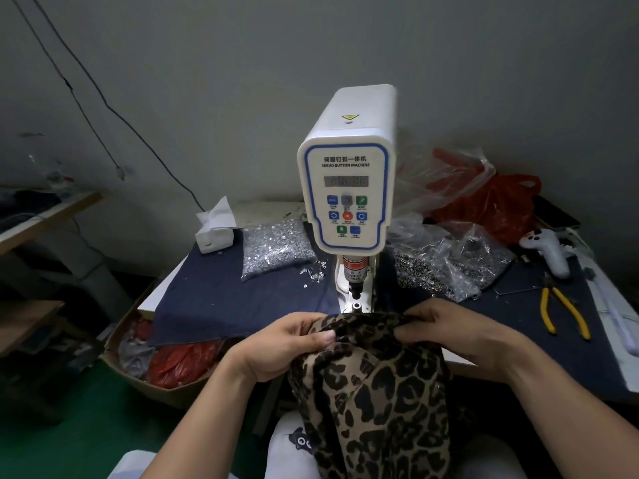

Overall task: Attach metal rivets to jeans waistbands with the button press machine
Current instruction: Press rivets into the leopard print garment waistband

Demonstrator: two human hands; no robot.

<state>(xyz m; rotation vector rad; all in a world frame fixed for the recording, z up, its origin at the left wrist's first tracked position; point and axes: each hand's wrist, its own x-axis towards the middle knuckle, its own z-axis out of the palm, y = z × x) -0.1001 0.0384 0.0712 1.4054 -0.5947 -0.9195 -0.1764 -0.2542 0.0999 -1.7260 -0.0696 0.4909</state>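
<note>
Leopard-print jeans [377, 392] drape from the lap up to the desk [539, 344] edge at 6 o'clock. The left hand [287, 344] and right hand [449, 326] each pinch the bunched waistband just below the white button press machine [347, 188]. A bag of rivets [273, 248] lies at 10 o'clock, yellow pliers [563, 312] at 3 o'clock.
</note>
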